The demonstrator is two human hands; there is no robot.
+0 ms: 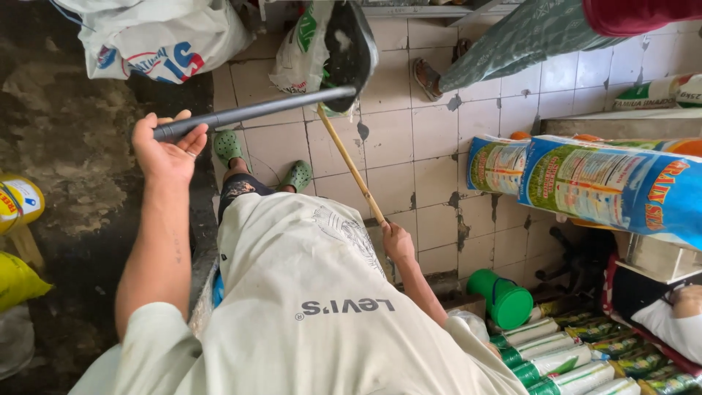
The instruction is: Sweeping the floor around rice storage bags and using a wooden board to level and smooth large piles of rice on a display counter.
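Left hand (167,150) clenched round the smooth dark tube handle of a black dustpan (349,50), raised over cracked beige tiles (431,175). Right hand (397,241) grips a thin wooden broomstick (351,167) slanting under the pan. Blue-green printed sacks (607,183) right; green plastic bucket (504,298) on its side below.

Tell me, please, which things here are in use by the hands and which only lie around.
In use: left hand grips the dustpan's grey handle; right hand grips the wooden broomstick.

Lying around: green bucket, blue sacks, white bag, packets.
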